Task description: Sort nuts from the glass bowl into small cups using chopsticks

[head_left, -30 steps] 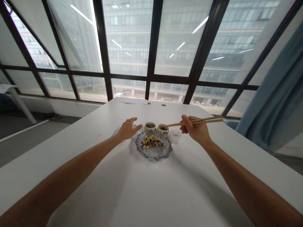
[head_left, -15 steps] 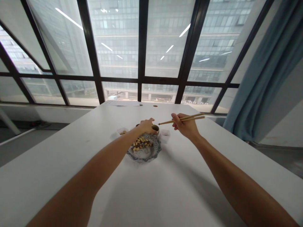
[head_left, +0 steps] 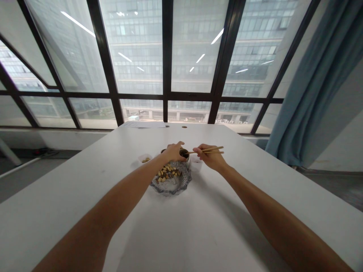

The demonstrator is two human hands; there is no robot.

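Observation:
A cut-glass bowl (head_left: 172, 184) holding several light and dark nuts sits in the middle of the white table (head_left: 181, 234). Just behind it stand small cups; my left hand (head_left: 173, 152) lies over them, fingers curled around the rim of one dark-filled cup (head_left: 185, 153). My right hand (head_left: 211, 158) is closed on a pair of wooden chopsticks (head_left: 210, 150), whose tips reach that cup's rim. A small white dish (head_left: 145, 159) with a few pieces is left of the bowl, and another white dish (head_left: 195, 165) sits under my right hand.
Papers (head_left: 141, 124) lie at the table's far edge by the tall black-framed windows (head_left: 167, 64). A blue curtain (head_left: 312, 87) hangs on the right. Grey floor (head_left: 25, 177) shows to the left of the table.
My left hand has moved from the table beside the cups onto the cups. My right hand has come in leftward, bringing the chopstick tips to the cup. The view shifted right.

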